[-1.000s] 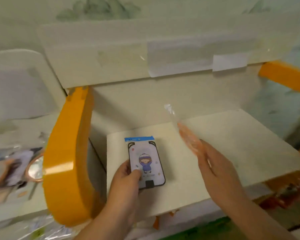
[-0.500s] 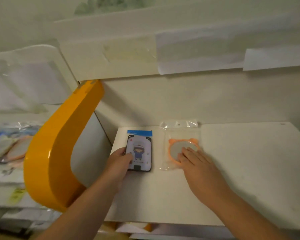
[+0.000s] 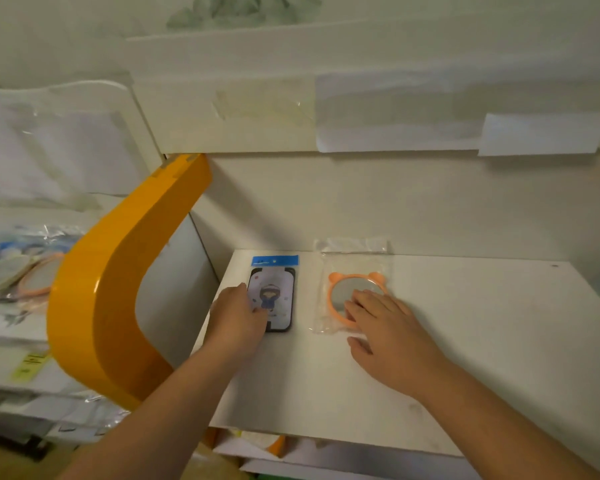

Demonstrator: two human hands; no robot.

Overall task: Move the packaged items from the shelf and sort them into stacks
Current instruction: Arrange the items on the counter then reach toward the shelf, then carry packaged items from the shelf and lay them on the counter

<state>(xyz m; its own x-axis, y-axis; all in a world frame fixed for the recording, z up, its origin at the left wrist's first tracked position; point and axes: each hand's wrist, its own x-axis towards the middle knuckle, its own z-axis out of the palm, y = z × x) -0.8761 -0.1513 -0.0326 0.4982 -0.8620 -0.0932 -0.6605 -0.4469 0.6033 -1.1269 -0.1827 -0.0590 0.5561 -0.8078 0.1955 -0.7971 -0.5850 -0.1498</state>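
A white shelf seen from above, with a person's two bare arms reaching onto it. Two packaged items lie flat at its far left part, side by side but apart. The left one is a phone case in a clear sleeve with a blue header card and a cartoon figure on it. The left hand rests at its left edge, fingers curled onto the near left part of the pack — whether they pinch it or only press cannot be told. The right one is a small round mirror with an orange, bear-eared frame, sealed in a clear bag. The right hand lies on it with fingers straight and flat, pressing the near right part of the bag.

A curved orange bracket rises at the shelf's left side. Farther left, beyond it, more bagged mirrors lie heaped on a neighbouring shelf.
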